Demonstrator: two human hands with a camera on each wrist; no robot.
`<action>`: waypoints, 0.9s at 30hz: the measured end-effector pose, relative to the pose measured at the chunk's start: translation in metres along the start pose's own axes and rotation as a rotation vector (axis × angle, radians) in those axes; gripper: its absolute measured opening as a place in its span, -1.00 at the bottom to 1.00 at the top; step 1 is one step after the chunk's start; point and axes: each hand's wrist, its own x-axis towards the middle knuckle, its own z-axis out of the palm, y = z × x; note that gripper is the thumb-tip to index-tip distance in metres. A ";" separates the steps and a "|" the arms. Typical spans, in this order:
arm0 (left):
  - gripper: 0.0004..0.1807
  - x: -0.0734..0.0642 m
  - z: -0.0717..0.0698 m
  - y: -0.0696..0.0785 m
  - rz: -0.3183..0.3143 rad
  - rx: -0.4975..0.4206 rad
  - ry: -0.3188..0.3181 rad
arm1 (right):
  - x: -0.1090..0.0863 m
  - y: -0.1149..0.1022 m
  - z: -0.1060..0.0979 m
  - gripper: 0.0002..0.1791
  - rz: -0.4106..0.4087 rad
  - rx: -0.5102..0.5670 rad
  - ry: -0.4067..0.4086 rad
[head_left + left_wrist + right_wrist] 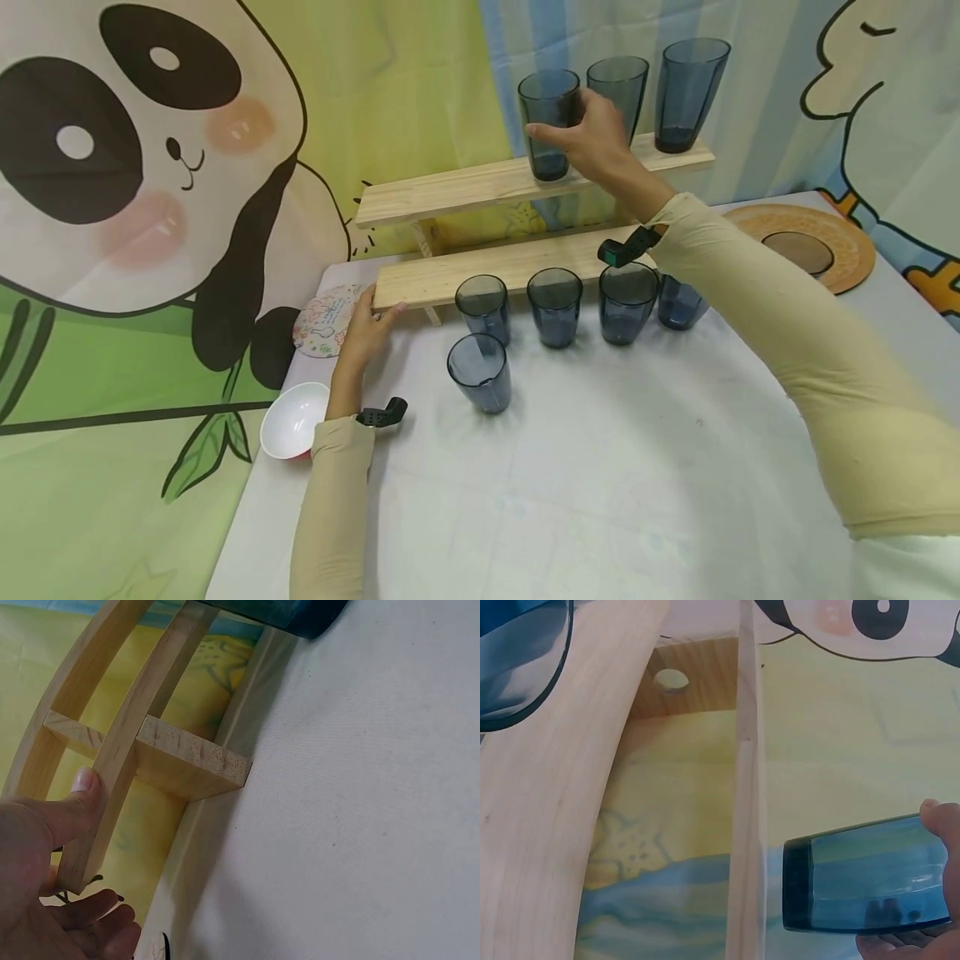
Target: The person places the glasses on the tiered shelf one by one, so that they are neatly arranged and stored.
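Observation:
My right hand grips a blue tumbler around its side, thumb on one side and fingers on the other. The tumbler is upright at the front of the upper board of a two-tier wooden shelf; in the right wrist view its base is right beside the board's edge. Two more blue tumblers, one partly behind my hand and one at the right end, stand on that board. My left hand holds the left end of the lower board, thumb against its face and fingers loosely bent beyond it.
Several blue tumblers stand along the shelf's front on the white table, with one tumbler nearer me. A white bowl and a patterned round piece lie left. A round brown board sits far right.

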 end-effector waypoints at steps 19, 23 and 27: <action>-0.05 -0.001 0.001 0.001 0.004 -0.003 -0.002 | 0.013 0.004 0.012 -0.15 0.063 -0.054 0.009; -0.05 -0.001 -0.001 0.002 0.005 -0.012 -0.002 | 0.013 0.002 0.010 0.11 0.115 -0.067 -0.037; -0.06 -0.001 -0.001 0.002 -0.001 -0.009 0.001 | 0.010 0.000 0.009 0.23 0.156 -0.083 -0.074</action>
